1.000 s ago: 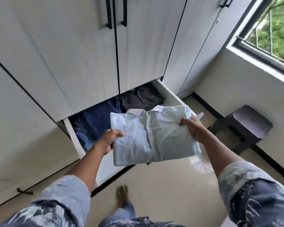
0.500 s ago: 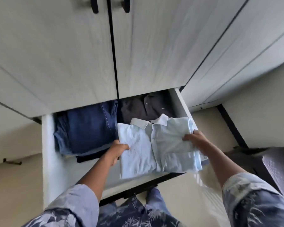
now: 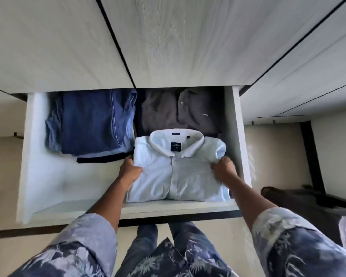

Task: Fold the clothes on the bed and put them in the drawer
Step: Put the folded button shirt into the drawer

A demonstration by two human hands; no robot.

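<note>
A folded light blue shirt (image 3: 178,172) lies in the front right part of the open white drawer (image 3: 28,156), collar pointing away from me. My left hand (image 3: 129,170) grips its left edge and my right hand (image 3: 224,168) grips its right edge. Behind the shirt sits a folded dark brown shirt (image 3: 180,112). Folded blue jeans (image 3: 92,122) fill the drawer's back left, on top of other dark cloth.
White wardrobe doors (image 3: 168,41) rise above the drawer. The drawer's front left floor (image 3: 58,182) is bare. A dark stool or box (image 3: 308,200) stands on the tiled floor at the right. My legs are below the drawer front.
I have leaned over the drawer and lowered the light blue shirt from in front of it down into the front right part. Both hands still hold its edges.
</note>
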